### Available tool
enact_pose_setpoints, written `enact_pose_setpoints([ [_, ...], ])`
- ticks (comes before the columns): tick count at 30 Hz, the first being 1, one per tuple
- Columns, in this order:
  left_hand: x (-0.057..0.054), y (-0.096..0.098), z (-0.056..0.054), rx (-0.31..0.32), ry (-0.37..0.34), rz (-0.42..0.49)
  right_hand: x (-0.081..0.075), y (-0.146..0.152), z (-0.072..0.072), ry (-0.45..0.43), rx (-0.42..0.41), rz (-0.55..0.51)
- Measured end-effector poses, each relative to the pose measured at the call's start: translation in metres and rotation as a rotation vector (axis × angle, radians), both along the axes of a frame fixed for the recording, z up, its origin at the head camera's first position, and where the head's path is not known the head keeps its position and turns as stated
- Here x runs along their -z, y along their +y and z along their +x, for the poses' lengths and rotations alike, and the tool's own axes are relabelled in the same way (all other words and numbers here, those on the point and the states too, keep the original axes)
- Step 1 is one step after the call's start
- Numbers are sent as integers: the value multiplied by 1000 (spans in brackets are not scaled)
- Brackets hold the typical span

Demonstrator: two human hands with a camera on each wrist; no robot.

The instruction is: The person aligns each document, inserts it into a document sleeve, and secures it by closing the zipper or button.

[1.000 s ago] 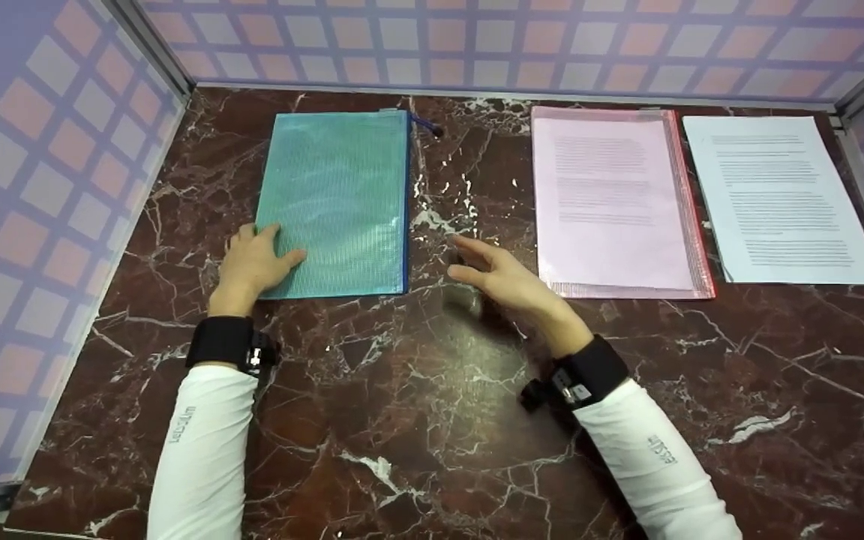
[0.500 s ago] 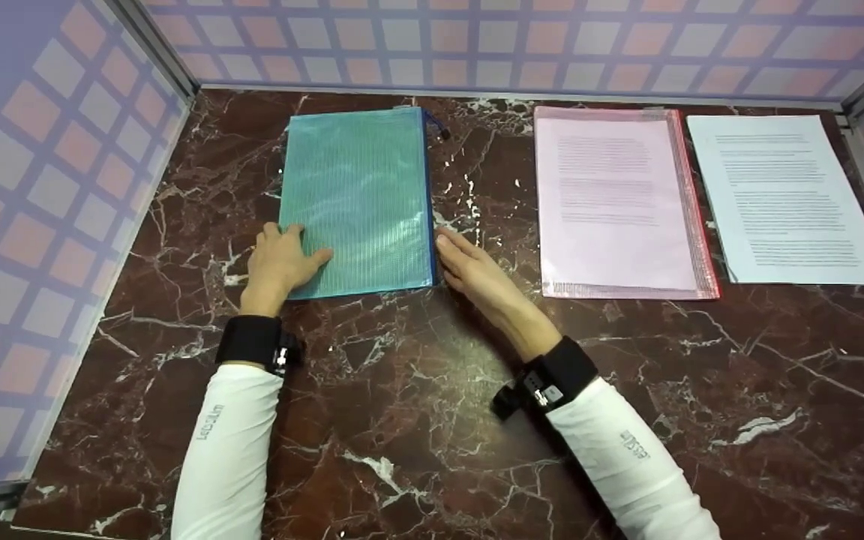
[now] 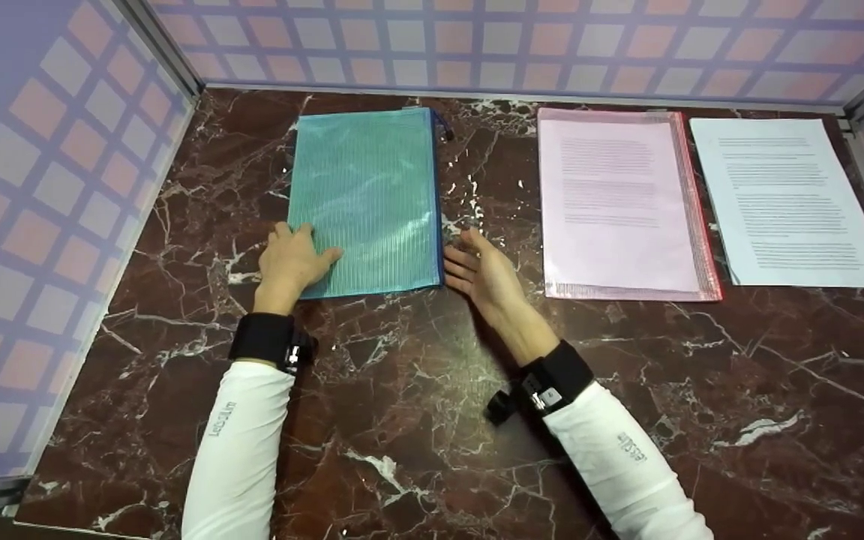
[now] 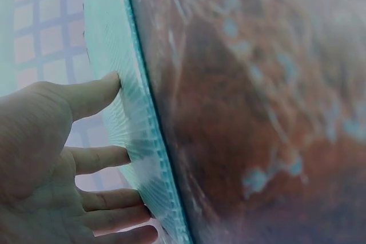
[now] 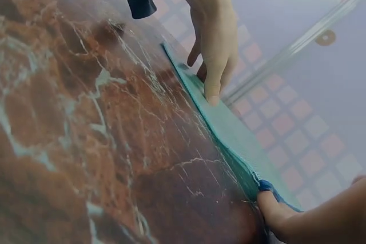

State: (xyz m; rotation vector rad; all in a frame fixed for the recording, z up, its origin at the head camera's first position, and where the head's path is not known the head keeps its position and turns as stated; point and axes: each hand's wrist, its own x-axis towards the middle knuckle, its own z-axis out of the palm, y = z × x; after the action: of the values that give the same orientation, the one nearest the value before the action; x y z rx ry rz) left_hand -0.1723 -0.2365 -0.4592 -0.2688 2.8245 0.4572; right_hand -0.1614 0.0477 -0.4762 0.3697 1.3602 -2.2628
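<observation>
A teal mesh zip folder (image 3: 368, 195) with a blue zipper edge lies flat at the left of the middle. On its lower left edge rests my left hand (image 3: 289, 259), fingers spread and thumb on top; the left wrist view shows the thumb and fingertips against the teal mesh (image 4: 134, 112). My right hand (image 3: 496, 277) is turned with its palm toward the folder, thumb up, and its nearly straight fingertips meet the blue edge near the lower right corner. In the right wrist view a digit of the right hand (image 5: 280, 212) presses by the blue zipper part.
To the right lies a pink zip folder (image 3: 608, 180) with printed paper inside and a red edge. Beside it is a stack of printed sheets (image 3: 799, 202). Checkered panels (image 3: 492, 45) border the dark marble tabletop (image 3: 402, 405) at the back and sides.
The teal folder has slid to the right with my left hand on it. My right hand has come left to the folder's blue edge and turned its palm toward it.
</observation>
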Motion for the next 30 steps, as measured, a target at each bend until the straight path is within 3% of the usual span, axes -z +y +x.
enact_pose_setpoints([
  [7,-5,14,0,18,-25,-67,9,0,2,-99,-53,-173],
  [11,-6,25,-2,40,-37,-113,13,-6,5,-102,39,-273],
  [15,-6,35,-2,46,-40,-151,15,-15,9,-53,129,-322],
  [18,-7,43,0,59,-37,-178,15,-22,10,-46,173,-303],
  [23,-8,59,7,111,-46,-208,13,-28,6,-105,265,-247],
  [30,-11,83,19,193,-34,-251,14,-17,-2,-108,387,-150],
])
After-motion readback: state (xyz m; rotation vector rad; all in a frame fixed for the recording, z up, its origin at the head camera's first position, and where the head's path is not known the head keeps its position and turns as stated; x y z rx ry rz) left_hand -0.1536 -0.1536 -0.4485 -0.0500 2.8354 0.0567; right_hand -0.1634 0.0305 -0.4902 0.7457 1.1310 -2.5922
